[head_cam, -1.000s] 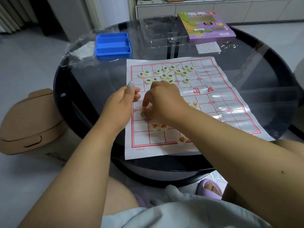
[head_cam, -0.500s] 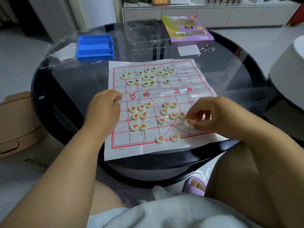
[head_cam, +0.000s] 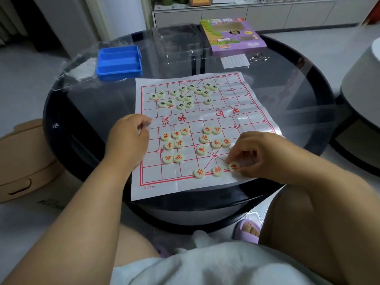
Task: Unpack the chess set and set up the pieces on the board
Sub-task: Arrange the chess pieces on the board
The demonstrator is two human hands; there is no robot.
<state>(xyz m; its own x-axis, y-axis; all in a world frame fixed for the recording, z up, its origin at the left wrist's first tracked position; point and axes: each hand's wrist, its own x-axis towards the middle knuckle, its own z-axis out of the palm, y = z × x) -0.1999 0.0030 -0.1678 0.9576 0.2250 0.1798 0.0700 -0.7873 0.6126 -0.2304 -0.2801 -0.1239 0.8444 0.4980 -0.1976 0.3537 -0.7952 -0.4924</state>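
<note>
Right hand pinches a red piece at the lower-right board edge, apparently seating it on the back rank. Left hand, fingers curled, steadies the sheet's left edge.

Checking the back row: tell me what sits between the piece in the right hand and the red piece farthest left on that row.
In the head view, one red piece lies between the pinched piece and the leftmost.

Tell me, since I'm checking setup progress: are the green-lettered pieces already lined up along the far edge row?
No, the green-lettered pieces lie in a loose scattered cluster on the far half of the board.
</note>
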